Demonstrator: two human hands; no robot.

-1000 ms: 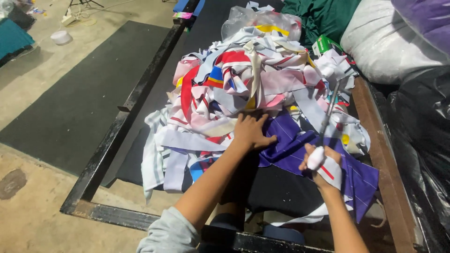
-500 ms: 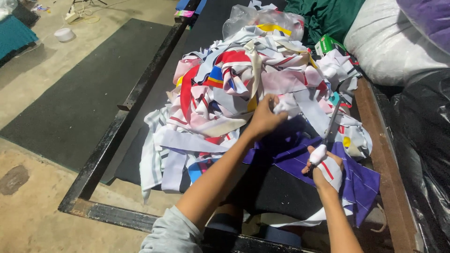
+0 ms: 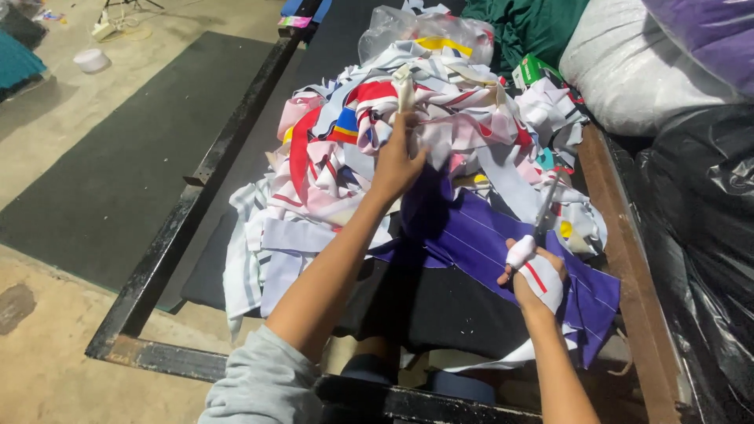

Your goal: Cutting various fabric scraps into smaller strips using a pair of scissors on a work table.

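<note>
- The left hand [image 3: 395,161] is raised over the middle of the heap of fabric scraps [image 3: 408,149]; its fingers are closed on a pale strip of cloth [image 3: 405,90] that stands up from the grip; the forearm reaches in from the near edge in a grey sleeve [image 3: 263,385].
- The right hand [image 3: 534,275] sits nearer and to the right, wrapped in white cloth with a red stripe; it is closed around the handle of a pair of scissors [image 3: 546,206], blades pointing far into the scraps; I cannot tell whether the blades are apart.
- A purple striped cloth [image 3: 487,243] lies spread between the two hands, under the right one, on the dark table top [image 3: 424,302].
- The table's black metal frame [image 3: 196,196] runs along the left; a wooden rail [image 3: 620,243] runs along the right.
- Right of the rail lie a black plastic bag [image 3: 699,235] and, farther off, a white sack [image 3: 628,71]; a green cloth [image 3: 526,23] lies at the far end.
</note>
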